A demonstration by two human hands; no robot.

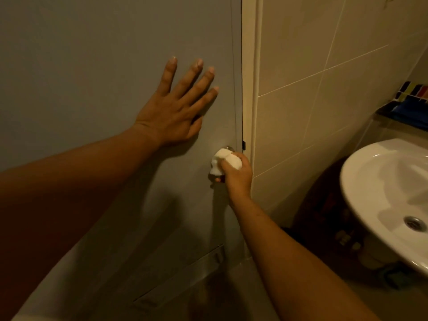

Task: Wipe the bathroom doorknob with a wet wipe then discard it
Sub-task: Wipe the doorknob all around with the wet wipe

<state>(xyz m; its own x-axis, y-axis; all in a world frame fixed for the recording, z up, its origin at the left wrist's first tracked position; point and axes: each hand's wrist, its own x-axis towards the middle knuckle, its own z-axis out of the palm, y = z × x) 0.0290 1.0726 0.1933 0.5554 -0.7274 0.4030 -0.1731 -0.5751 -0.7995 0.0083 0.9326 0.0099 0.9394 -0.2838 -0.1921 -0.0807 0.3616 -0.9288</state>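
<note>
Forearms: two bare arms reach in from the lower edge, the left from the lower left, the right from the bottom centre
Sink: a white basin sits at the right, with a metal drain at its low point, well apart from both hands
Right hand: the right hand is curled closed around a bunched white wet wipe, pressing it onto the doorknob
Wet wipe: it lies between the palm and the knob, bulging out over the top and left of the fingers and covering almost all of the knob
Doorknob: only a sliver of metal shows above the wipe, and a little below it; it sits near the door's right edge
Left hand: the left hand is spread wide and flat, holding nothing, palm against the grey door above and left of the knob
Wall: pale tiled wall stands right of the door frame
</note>
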